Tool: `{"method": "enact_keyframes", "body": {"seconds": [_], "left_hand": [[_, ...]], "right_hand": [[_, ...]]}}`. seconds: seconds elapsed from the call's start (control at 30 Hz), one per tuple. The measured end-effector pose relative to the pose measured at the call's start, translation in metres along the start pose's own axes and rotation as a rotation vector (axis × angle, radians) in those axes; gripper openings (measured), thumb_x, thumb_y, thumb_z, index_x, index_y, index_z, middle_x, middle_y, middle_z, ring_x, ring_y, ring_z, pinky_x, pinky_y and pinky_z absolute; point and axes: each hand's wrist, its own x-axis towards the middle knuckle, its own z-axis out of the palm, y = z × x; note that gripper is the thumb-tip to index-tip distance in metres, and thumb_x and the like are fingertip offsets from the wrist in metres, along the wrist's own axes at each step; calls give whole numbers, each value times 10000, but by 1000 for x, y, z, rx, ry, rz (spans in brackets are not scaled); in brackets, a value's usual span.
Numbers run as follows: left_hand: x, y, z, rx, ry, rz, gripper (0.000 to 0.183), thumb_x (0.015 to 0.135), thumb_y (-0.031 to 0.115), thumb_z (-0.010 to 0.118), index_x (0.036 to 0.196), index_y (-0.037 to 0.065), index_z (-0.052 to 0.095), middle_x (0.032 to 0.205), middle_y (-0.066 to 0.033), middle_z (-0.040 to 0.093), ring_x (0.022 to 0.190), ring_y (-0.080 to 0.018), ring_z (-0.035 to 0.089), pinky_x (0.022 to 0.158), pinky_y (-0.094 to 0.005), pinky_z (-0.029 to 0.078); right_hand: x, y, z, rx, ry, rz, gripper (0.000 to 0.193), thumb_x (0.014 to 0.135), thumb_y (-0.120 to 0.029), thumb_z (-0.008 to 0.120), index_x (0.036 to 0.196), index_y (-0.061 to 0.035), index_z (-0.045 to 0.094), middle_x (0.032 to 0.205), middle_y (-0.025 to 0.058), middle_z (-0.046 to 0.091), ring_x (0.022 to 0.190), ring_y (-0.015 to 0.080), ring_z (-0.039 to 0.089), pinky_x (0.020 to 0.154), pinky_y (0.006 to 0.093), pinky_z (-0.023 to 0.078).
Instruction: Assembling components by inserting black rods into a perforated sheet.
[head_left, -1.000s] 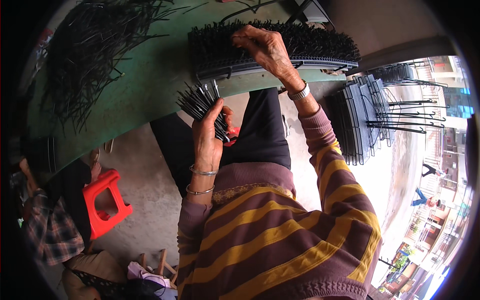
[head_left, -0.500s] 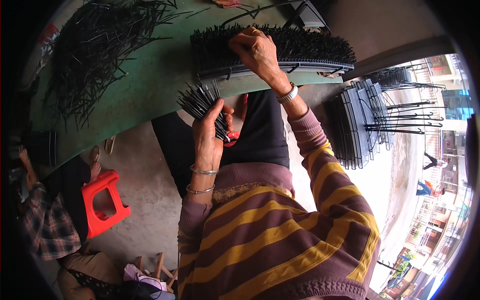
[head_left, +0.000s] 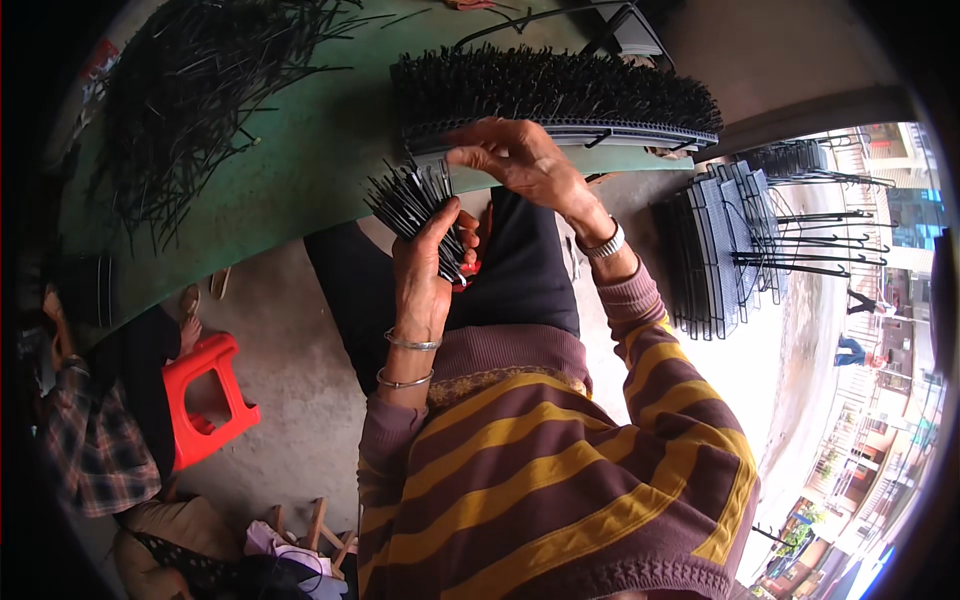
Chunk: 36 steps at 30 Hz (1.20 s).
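My left hand (head_left: 428, 262) is wrapped round a bundle of thin black strips (head_left: 395, 205), held just off the table's front edge. Their ends fan out upward and to the left above my thumb. Close to the top of that bundle hovers my right hand (head_left: 530, 168), thumb and forefinger apart, with nothing visible between them. Behind it, on the green table (head_left: 310, 165), lies a long black mesh rack (head_left: 560, 90) packed with many short strips standing on end. The rack's near rim is partly hidden by my right fingers.
A big loose heap of black strips (head_left: 200, 90) covers the table's left part. Stacked mesh racks with hooked rods (head_left: 720, 245) stand on the right. A red plastic stool (head_left: 210, 400) and a person in a plaid shirt (head_left: 100, 440) are at the left.
My right hand has moved back from the packed rack toward the bundle, and its fingers have parted. My left hand keeps its hold on the strips, almost in place.
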Motion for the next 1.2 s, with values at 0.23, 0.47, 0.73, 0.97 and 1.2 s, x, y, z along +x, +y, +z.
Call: {"method": "enact_keyframes", "body": {"seconds": [0.23,0.47,0.73,0.97,1.2], "left_hand": [[5,3,-4,-12,32,-24,234,858,212,725,938,6,647,790,-113,680,631,-167,641,443,-266,479],[13,4,-20,-103,75,-14,306,867,222,716,1069,18,611,928,-130,693,795,-267,686,659,-367,581],[16,2,-21,-88,67,-38,223,854,236,734,813,48,621,678,-59,608,536,-110,511,456,-285,441],[11,9,-16,-87,67,17,233,862,227,725,786,35,617,668,-53,585,519,-107,472,452,-255,365],[7,12,-14,-88,63,47,178,869,180,698,815,20,641,704,-70,614,534,-113,482,447,-253,360]], "right_hand": [[-3,5,10,393,-100,9,127,925,-97,615,973,20,625,823,49,636,732,102,572,690,246,477],[5,-8,9,-10,529,-295,68,898,31,606,962,10,592,830,74,667,688,120,657,643,247,504],[53,20,30,-175,616,-453,74,890,6,618,962,-11,609,746,61,640,635,105,639,545,240,488],[54,6,29,-56,493,-369,46,886,-18,633,931,-12,629,780,68,669,640,96,642,534,230,492],[55,8,24,-73,486,-367,60,871,-2,635,931,-3,640,798,59,680,645,105,642,568,244,507]]}}
